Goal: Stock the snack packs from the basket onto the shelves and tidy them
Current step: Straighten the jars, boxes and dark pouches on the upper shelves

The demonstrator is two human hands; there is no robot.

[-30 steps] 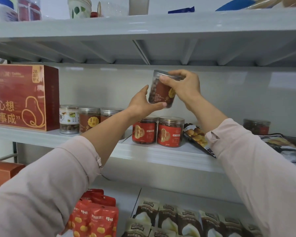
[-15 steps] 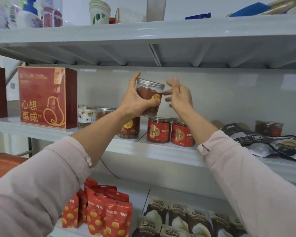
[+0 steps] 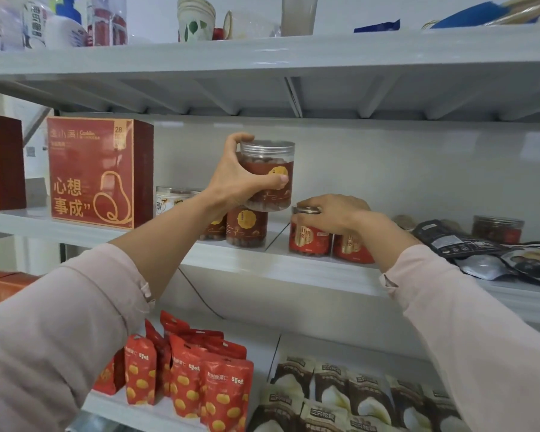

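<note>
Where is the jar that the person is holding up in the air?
In the head view the held jar is central, gripped by the left hand above the middle shelf, directly over a matching brown-label jar and left of the red-label jars.

The middle shelf carries two red jars directly under the right hand, brown jars below the left hand, a white-label jar and two red boxes left of it, and dark pouches and a lone jar right of the right hand. The top shelf, above both hands, holds cups and bottles. The lower shelf, below the forearms, holds red packs and brown-and-white packs.
</note>
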